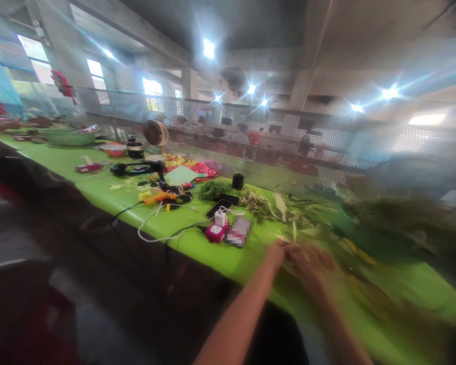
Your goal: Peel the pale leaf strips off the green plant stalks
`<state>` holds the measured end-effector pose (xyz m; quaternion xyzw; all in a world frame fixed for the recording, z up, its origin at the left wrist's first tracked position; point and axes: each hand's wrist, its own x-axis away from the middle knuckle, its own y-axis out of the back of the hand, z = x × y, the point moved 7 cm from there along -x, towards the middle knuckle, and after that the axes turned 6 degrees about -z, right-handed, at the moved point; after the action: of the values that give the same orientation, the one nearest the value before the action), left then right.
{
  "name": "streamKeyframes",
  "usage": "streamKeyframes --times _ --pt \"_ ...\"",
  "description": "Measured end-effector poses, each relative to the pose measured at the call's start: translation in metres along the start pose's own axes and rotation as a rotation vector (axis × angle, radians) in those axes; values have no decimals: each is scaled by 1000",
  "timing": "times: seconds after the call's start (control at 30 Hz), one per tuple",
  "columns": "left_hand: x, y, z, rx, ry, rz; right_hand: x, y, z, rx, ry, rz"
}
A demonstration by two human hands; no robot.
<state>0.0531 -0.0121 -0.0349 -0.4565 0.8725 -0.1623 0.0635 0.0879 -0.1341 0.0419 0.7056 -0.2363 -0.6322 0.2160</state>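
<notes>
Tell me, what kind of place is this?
Probably a big craft workshop hall. A long green table holds leaves and stems, bright flower bits and a glue gun. Both hands work blurred leaves.

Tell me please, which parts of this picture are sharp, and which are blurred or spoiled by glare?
Head view: the ceiling lamps flare into star streaks; both hands and the leafy stems at right are motion-blurred; the small fan and cables on the green table are fairly clear.
</notes>
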Motion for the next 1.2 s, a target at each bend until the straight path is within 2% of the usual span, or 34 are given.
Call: streamKeyframes --times 0.07,0.23,0.5,0.73,0.83,0.97,1.2 --pt "-1 3 -1 -38 -19 -27 1 -4 -2 -97 -10 25" --pt "-2 0 -1 -111 -50 -39 6 -11 -28 -312 -230 -14" --pt "7 -18 -2 -168 -101 105 16 -12 -67 -324 -521 -124" --pt "14 -24 -10 -229 -174 194 22 -14 -78 -409 -747 -86" --pt "12 -20 -11 -278 -225 155 20 -14 -76 -463 -801 -61" --pt "8 -12 -10 -318 -226 56 20 -14 -73 -527 -840 -45" --pt "5 -3 -13 -454 -229 -63 16 -16 -60 -643 -768 25"
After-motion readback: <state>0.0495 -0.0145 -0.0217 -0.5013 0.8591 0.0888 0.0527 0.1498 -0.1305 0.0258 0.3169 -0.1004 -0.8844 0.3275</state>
